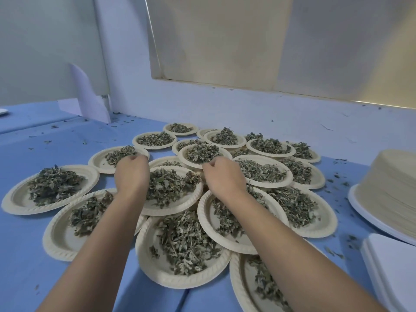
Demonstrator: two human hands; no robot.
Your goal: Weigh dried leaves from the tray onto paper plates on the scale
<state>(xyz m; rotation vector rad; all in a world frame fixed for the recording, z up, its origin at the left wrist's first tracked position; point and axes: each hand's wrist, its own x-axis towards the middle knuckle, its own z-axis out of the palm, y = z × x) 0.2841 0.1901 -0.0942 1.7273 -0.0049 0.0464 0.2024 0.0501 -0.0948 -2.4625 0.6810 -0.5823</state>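
Several cream paper plates (67, 239), each with a heap of dried green leaves (186, 242), lie overlapping on the blue table (20, 266). Both my arms reach out over them. My left hand (131, 171) has its fingers curled at the right rim of a far-left plate (99, 159). My right hand (221, 174) has its fingers curled at the near rim of a heaped middle plate (226, 155). The fingertips are hidden behind the backs of the hands. No scale and no tray of leaves are in view.
A tall stack of unused paper plates (387, 190) stands at the right edge on a white dish. White square trays (396, 271) lie at the bottom right. Leaf crumbs are scattered over the table. A wall and a folded white sheet (90, 97) close the back.
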